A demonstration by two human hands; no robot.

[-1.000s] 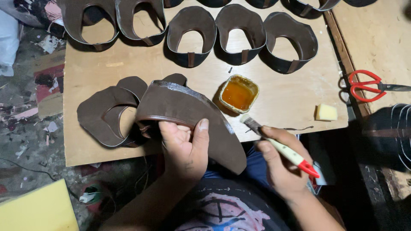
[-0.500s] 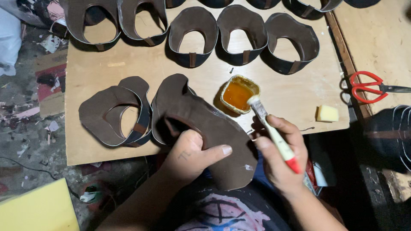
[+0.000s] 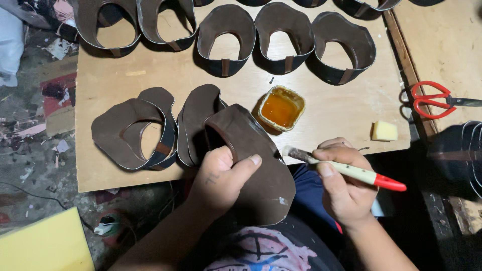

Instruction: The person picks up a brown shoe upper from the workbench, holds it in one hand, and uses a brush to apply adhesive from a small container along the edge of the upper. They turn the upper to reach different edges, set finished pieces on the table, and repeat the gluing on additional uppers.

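The left hand [image 3: 221, 178] is closed around a brown leather shoe upper [image 3: 256, 165], thumb laid across its top face and fingers curled under its inner edge, holding the piece at the near edge of the table [image 3: 125, 75] so that part of it hangs over the person's lap. The right hand [image 3: 344, 183] is closed around a brush [image 3: 346, 169] with a pale handle and a red end; its dark bristles point left, just beside the right edge of the held upper, though whether they touch the leather cannot be told. Just behind the upper sits a small square tub of amber glue [image 3: 282, 107], open and within easy reach. To the left, two more flat uppers [image 3: 145, 133] lie overlapping on the table, close against the held one. Along the far side stands a row of curved uppers [image 3: 281, 37], each formed into a loop with a small brown strip at the front — these look further along than the flat ones. A judgement only: the work seems partway, with several pieces shaped and a few near ones waiting. A yellowish sponge block [image 3: 384, 131] and red-handled scissors [image 3: 432, 99] lie off to the right.
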